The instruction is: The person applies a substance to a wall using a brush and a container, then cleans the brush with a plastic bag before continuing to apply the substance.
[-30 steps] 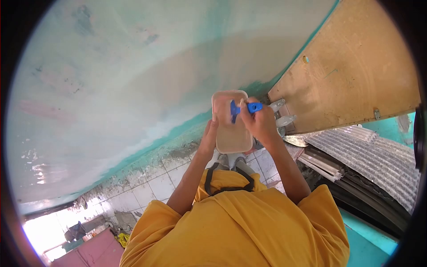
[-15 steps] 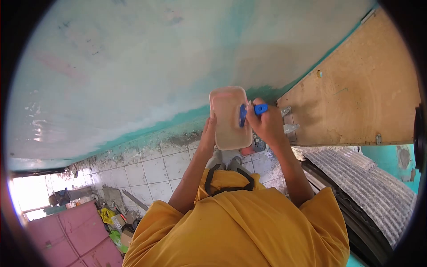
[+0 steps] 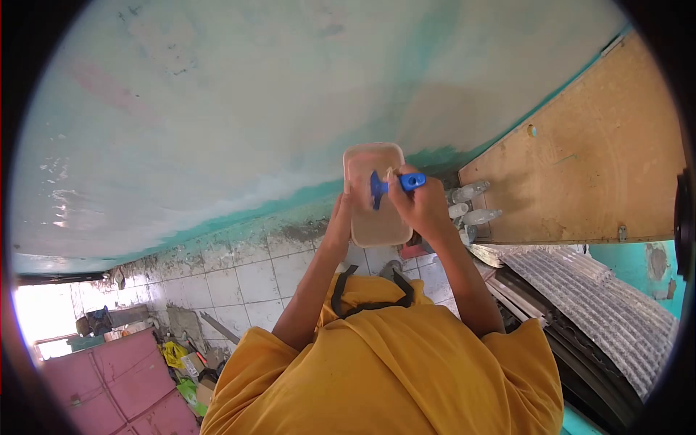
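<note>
My left hand (image 3: 338, 226) grips the left side of a pale, rounded plastic tub (image 3: 381, 236) and holds it up in front of me. My right hand (image 3: 423, 209) is closed round the blue handle of a wide paintbrush (image 3: 375, 191), its head over the tub's inside. The bristles are blurred, and the liquid in the tub is hard to make out. Close beyond the tub stands a wall (image 3: 275, 116) coated in whitish and turquoise paint.
Several plastic bottles (image 3: 482, 217) stand by a wooden board (image 3: 580, 159) at right. Corrugated sheets (image 3: 594, 304) lie below it. White floor tiles (image 3: 257, 281) run along the wall. A pink cabinet (image 3: 116, 384) and plastic bags (image 3: 174, 354) are at lower left.
My right hand has moved the paintbrush left, from the tub's right edge to over its middle. My left hand still holds the tub, and more bottles show at right.
</note>
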The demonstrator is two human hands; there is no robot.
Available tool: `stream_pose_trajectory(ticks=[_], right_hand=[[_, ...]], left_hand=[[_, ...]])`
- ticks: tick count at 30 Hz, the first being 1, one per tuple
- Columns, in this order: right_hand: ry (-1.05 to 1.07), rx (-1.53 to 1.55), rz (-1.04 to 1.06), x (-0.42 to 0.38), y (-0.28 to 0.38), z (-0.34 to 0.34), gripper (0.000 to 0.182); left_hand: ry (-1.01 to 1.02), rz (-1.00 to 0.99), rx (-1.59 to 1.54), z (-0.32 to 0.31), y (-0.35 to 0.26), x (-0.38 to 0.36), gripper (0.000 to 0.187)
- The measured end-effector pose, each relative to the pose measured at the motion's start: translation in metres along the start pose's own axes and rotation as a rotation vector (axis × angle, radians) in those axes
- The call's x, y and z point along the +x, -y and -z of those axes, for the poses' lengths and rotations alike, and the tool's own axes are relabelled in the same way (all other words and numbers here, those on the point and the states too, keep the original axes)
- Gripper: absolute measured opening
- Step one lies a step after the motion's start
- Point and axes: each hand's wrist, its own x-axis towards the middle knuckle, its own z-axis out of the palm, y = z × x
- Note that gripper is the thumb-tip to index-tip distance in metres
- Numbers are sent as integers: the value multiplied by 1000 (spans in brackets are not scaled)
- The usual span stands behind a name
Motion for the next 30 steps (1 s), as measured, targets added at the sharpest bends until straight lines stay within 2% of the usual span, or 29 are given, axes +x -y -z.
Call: stream_pose_trajectory(ticks=[4, 7, 10, 14, 16, 17, 18, 22, 25, 27, 30], right_hand=[[-98, -182, 32, 14, 15, -17, 20], [-45, -30, 116, 6, 34, -48, 20], [-81, -95, 43, 18, 31, -88, 19], [-147, -170, -34, 32, 41, -95, 21], [-122, -94, 11, 20, 61, -112, 22], [-97, -16, 60, 16, 67, -119, 23], [-98, -24, 14, 18, 66, -130, 21], [-152, -160, -64, 36, 61, -133, 21], [-201, -235, -17, 34, 67, -128, 21], [-118, -13, 87, 22, 82, -133, 23], [-126, -104, 92, 31, 76, -147, 18]], left_hand=[[-22, -50, -115, 24, -37, -7, 76], [-14, -28, -40, 64, -47, -3, 76], [33, -22, 72, 91, -55, -3, 75], [41, -22, -30, 120, -60, -4, 75], [64, -15, -60, 135, -69, -4, 75], [40, 6, -4, 136, -72, -5, 75], [19, 28, 53, 137, -73, -5, 75], [16, 6, -33, 144, -62, -1, 74], [45, 0, -110, 151, -74, 0, 74], [71, 8, -57, 151, -81, -4, 74], [105, -31, 22, 147, -85, -13, 75]])
